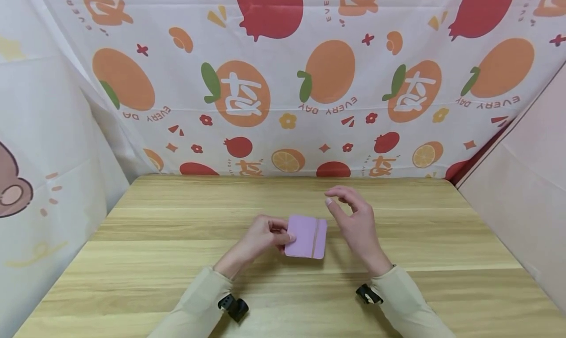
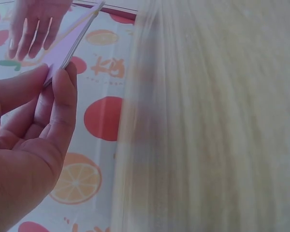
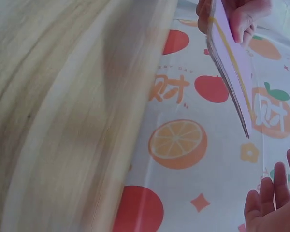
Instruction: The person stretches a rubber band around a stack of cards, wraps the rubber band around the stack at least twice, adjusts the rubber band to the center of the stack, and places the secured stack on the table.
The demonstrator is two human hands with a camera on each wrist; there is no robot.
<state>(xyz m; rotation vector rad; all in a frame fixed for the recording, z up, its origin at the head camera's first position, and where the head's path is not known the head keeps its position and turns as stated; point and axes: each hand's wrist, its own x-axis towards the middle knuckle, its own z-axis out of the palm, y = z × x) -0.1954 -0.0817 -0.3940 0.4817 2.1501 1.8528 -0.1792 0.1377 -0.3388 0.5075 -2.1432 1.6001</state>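
The lilac notebook (image 1: 302, 237) lies directly to the right of the left grip (image 1: 265, 235), which pinches it by its near-left side, thumb on the cover and fingers behind. The right grip (image 1: 353, 220) holds nothing: its thumb and forefinger curve towards each other with a gap between, and it hovers apart from the notebook, to the right, its fingertips beyond the notebook's far right corner. The left grip is thus the nearer, being in contact; for the right one, the relation that seems to matter most is the narrow space back leftward and towards the person, to the edge opposite the pinch. That ungripped edge points away from the left grip, to the right, and just inside it runs a tan elastic band (image 1: 315, 238). The cover looks nearly square, so no clear long axis can be told; the band, crosswise to the left grip's reach, runs away from the person with its far end leaning slightly right. Both wrist views show the notebook as a thin slanted slab, held off the wooden surface (image 1: 177, 254).
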